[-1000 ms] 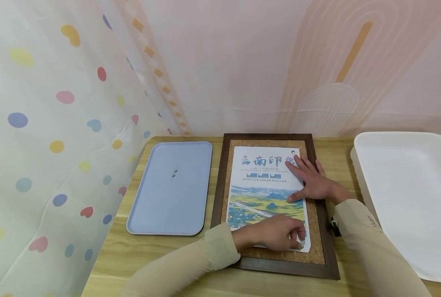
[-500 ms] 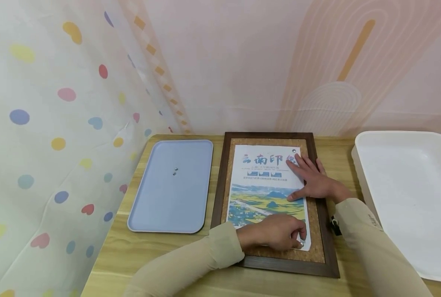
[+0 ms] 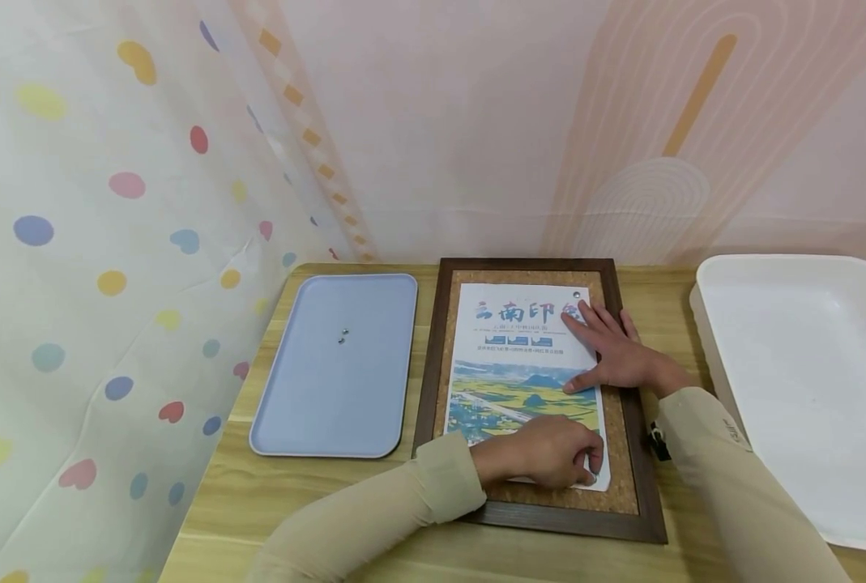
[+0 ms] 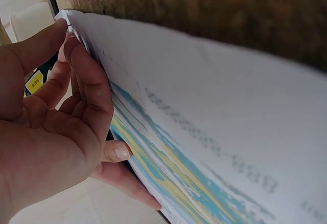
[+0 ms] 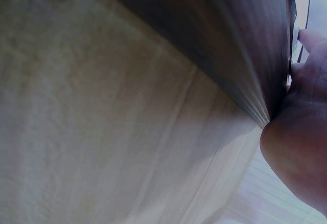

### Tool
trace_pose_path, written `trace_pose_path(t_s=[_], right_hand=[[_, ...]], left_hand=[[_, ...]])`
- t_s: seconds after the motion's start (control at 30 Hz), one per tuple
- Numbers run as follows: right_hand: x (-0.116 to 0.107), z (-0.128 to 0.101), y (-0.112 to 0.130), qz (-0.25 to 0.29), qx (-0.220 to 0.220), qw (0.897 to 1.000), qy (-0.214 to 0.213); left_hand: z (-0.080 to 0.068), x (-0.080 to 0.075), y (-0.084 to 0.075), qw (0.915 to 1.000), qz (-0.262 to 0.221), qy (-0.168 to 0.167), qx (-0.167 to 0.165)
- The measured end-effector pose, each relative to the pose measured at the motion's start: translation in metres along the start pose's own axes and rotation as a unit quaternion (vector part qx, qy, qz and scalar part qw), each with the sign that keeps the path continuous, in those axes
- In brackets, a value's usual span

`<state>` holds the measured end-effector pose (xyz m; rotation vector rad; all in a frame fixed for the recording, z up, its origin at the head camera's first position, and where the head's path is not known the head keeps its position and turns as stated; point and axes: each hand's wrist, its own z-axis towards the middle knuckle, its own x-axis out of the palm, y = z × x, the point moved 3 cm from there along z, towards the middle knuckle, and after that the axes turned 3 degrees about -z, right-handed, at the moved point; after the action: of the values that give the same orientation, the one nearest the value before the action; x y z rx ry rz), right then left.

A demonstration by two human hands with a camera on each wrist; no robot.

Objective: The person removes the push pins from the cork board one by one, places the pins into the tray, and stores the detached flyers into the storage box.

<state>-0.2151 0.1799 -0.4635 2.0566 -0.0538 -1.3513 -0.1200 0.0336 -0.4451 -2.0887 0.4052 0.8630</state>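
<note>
A printed paper poster (image 3: 509,364) lies on a cork board (image 3: 622,486) with a dark wooden frame (image 3: 586,525). A small shiny thumbtack (image 3: 577,295) sits in its upper right corner. At the lower right corner my left hand (image 3: 552,453) pinches another thumbtack (image 4: 70,28) between thumb and finger, against the paper; fingers hide most of it. My right hand (image 3: 618,356) rests with spread fingers on the poster's right side and the frame. In the right wrist view, that hand (image 5: 301,121) lies against the frame's edge.
Left of the board, a light blue tray (image 3: 330,397) bears two small thumbtacks (image 3: 343,335). A large white bin (image 3: 804,405) stands at the right. Patterned cloth (image 3: 440,138) hangs behind the wooden table (image 3: 221,518).
My left hand stays at the poster's lower right corner, its wrist shifted slightly. The right hand holds its place. Otherwise the view shifts only a little.
</note>
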Motion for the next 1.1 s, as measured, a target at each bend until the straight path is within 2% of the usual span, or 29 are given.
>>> trace_pose_path(t_s=[0.47,1.1], right_hand=[[-0.0015,-0.0001,-0.0028,0.0,0.006,1.0,0.004],[-0.0005,0.0006,-0.0013,0.001,0.005,1.0,0.005]], left_hand=[[0.0025,0.0004,-0.001,0.9999,0.009,-0.006,-0.004],[0.0018,0.0011,-0.0001,0.9998,0.013,0.009,-0.011]])
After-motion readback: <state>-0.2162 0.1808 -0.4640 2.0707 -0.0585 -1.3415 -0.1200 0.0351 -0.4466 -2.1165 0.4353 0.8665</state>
